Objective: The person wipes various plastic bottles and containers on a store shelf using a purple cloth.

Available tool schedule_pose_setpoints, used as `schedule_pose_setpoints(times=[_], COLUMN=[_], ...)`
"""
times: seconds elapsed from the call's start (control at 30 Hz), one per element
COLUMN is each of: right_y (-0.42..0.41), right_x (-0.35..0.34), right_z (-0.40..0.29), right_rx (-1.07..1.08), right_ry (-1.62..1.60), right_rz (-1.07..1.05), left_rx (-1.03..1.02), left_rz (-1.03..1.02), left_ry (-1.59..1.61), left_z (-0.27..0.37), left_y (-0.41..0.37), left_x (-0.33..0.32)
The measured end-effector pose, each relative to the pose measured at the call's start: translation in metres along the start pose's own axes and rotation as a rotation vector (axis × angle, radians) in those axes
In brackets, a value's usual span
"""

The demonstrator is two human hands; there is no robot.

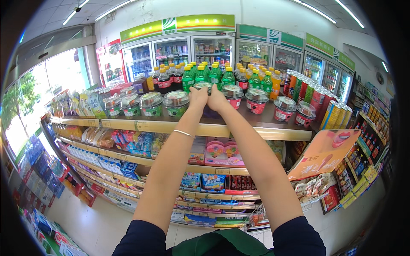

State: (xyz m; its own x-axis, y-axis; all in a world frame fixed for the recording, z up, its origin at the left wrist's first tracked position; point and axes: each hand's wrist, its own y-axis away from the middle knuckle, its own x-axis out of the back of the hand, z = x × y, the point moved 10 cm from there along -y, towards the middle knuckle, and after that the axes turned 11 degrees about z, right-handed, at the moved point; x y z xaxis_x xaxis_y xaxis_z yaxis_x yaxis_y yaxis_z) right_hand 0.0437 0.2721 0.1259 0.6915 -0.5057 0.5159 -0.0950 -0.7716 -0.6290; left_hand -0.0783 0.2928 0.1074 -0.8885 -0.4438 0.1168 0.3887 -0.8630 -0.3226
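Observation:
Both my arms reach out over the top shelf of a shop display. My left hand and my right hand come together around a lidded plastic cup. Its round clear lid shows above my fingers, while my hands hide most of its body. To the left stands a row of similar cups with green labels. Cups with red labels continue on the right. Right behind the held cup are green soda bottles with yellow caps.
Cola bottles, orange drink bottles and tall cans crowd the top shelf. Lower shelves hold packaged snacks. An orange sign juts out at right above a wire basket. Glass-door drink coolers line the back wall.

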Motion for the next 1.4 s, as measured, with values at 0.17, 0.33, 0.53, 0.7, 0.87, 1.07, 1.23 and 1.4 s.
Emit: schedule_pose_setpoints(times=[0.17,0.33,0.53,0.7,0.87,1.07,1.23,1.4], right_y=[0.02,0.024,0.062,0.111,0.156,0.189,0.217,0.203], right_x=[0.013,0.034,0.095,0.155,0.173,0.174,0.172,0.239], right_z=[-0.021,-0.015,-0.044,-0.069,-0.067,-0.049,-0.046,-0.03], right_rx=[-0.044,-0.067,0.073,0.261,0.279,0.182,0.138,0.195], right_ry=[-0.076,-0.161,-0.18,-0.166,-0.261,-0.373,-0.413,-0.144], right_rz=[-0.003,-0.011,0.158,0.358,0.337,0.204,-0.137,0.283], left_rx=[0.019,0.063,-0.046,-0.396,-0.492,-0.265,-0.174,-0.007], left_rz=[0.075,0.046,-0.045,0.065,0.01,-0.404,-0.451,-0.461], left_ry=[-0.049,0.164,0.336,0.412,0.486,0.885,0.848,0.845], left_z=[0.006,0.021,0.056,0.077,0.068,0.068,0.03,-0.012], left_y=[0.018,0.041,0.084,0.137,0.179,0.217,0.238,0.267], left_x=[0.019,0.013,0.025,0.051,0.061,0.046,0.045,0.04])
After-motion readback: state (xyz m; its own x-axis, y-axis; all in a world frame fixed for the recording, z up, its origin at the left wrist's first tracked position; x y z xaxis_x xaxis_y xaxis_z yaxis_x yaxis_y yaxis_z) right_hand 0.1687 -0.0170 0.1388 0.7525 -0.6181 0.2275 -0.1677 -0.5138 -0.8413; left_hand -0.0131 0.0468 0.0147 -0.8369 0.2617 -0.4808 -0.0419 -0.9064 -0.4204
